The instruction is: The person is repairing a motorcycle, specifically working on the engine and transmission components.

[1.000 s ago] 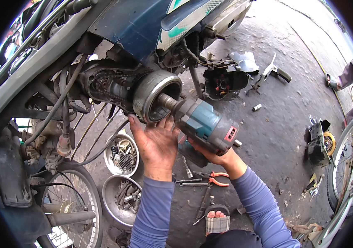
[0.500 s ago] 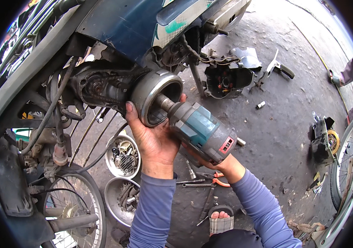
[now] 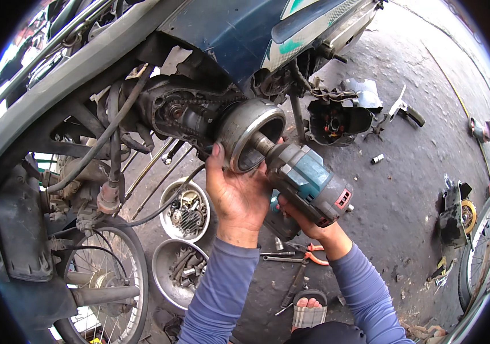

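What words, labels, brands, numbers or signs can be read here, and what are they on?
Nothing here is legible enough to quote.
Red-edged label on the teal power tool: dark marks, too small to read.
White-and-green decal on the blue body panel: pattern, no readable lettering.

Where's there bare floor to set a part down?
Mostly bare: the floor between the power tool, small metal cylinder and right-hand black housing. Crowded: around the white bowl and grey bowl, and below the tool, by the orange-handled pliers.
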`<state>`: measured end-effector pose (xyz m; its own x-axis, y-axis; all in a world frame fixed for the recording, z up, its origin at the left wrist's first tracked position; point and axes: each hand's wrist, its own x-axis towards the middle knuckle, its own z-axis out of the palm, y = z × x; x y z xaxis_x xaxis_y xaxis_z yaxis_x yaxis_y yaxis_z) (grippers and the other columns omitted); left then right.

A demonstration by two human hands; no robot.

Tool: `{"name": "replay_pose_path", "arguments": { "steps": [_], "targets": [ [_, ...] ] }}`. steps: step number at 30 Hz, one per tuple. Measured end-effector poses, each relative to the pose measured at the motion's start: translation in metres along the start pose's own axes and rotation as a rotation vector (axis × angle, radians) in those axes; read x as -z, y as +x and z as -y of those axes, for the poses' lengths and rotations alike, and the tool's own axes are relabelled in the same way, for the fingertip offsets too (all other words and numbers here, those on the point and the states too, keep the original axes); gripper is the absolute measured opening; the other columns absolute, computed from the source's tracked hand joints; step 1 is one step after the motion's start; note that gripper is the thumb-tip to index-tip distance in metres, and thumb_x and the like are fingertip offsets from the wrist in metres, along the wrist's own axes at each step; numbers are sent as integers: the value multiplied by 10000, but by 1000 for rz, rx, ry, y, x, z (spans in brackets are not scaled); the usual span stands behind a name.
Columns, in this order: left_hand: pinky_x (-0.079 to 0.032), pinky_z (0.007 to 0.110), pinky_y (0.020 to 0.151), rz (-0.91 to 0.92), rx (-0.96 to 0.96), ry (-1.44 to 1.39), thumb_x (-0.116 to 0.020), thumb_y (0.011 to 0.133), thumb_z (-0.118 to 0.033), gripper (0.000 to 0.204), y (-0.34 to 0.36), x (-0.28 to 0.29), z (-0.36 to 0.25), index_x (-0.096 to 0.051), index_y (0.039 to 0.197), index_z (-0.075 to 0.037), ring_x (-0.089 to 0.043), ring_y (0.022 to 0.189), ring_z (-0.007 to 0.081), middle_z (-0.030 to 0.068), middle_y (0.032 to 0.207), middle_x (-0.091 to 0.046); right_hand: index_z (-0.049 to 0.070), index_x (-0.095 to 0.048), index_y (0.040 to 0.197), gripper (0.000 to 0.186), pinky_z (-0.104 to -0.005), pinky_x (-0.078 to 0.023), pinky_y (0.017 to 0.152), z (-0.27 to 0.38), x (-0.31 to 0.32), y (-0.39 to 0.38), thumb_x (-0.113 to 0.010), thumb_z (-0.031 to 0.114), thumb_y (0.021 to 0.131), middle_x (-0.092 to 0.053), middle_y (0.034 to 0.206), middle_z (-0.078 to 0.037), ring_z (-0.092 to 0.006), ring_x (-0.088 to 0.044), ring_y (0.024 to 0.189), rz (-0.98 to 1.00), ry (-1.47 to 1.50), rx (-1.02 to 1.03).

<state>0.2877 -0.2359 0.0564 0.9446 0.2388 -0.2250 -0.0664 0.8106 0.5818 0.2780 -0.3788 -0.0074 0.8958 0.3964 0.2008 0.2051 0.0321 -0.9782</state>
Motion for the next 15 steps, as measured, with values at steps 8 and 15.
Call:
{"name": "replay_pose_path", "arguments": {
  "steps": [8, 15],
  "targets": [
    [-528, 519, 981, 78, 32, -67, -693, 763, -646, 905, 17, 13, 6, -427, 1394, -53, -605, 1140, 360, 172, 1307, -557, 74, -668, 1045, 165, -311, -509, 658, -4, 5, 5, -676, 176, 916, -669, 875, -40, -148, -627, 751, -28, -239, 298],
    [-574, 477, 923, 39, -29, -28, -697, 772, -604, 857, 14, 2, 4, -454, 1349, -19, -642, 1057, 347, 174, 1230, -588, 90, -662, 1090, 193, -341, -523, 730, -28, 8, -3, -661, 171, 915, -678, 930, -47, -200, -649, 834, 78, -235, 155]
  ]
}}
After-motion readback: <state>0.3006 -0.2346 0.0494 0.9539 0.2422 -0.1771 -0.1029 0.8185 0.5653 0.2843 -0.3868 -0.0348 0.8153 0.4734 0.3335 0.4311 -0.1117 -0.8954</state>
